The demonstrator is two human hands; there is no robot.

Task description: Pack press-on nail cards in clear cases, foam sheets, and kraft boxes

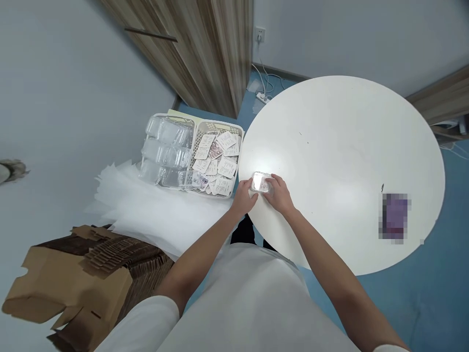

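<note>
A small clear plastic box (261, 182) lies at the near left edge of the round white table (348, 146), with bright glare on its top. My left hand (244, 198) grips its left side, fingers and thumb closed on the edge. On the right side, my right hand (279, 195) holds the same box, its fingers bent over the corner. What is inside the box is hard to make out through the shine. Left of my hands, a white basket (240, 133) holds many printed cards (226, 167) lying loose.
Stacked clear plastic boxes (166, 151) fill another white basket beside the cards. White translucent sheets (161, 210) spread in front of the baskets. Flattened brown cardboard boxes (73, 278) are piled at lower left. A blurred purple item (395, 215) lies on the table's right side.
</note>
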